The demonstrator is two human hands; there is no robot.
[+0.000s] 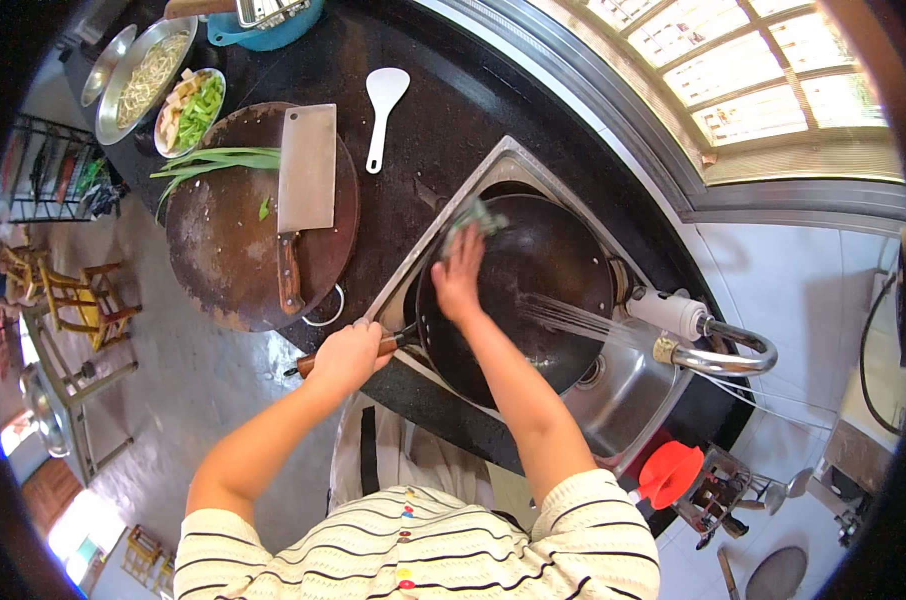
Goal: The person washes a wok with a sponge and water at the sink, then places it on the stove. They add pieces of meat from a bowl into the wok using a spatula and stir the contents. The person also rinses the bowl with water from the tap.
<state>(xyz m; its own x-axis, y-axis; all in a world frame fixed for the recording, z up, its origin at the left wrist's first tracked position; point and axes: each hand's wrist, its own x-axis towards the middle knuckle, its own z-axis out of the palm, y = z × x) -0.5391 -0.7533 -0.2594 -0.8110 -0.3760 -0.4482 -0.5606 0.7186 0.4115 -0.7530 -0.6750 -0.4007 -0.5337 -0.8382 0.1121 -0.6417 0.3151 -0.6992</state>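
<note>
A dark wok [548, 265] sits tilted in the steel sink [628, 395]. My left hand [348, 355] grips the wok's wooden handle [318, 360] at the counter's front edge. My right hand [460, 275] presses a green cloth [473, 217] against the wok's far left rim. Water sprays from the faucet head [673, 315] into the wok.
A round wooden board [223, 250] holds a cleaver [303, 190] and green onion stalks [218, 160]. Behind it are a bowl of cut vegetables [188, 110], a steel dish of noodles [138, 75] and a white rice paddle [383, 110]. A red lid [670, 472] sits right of the sink.
</note>
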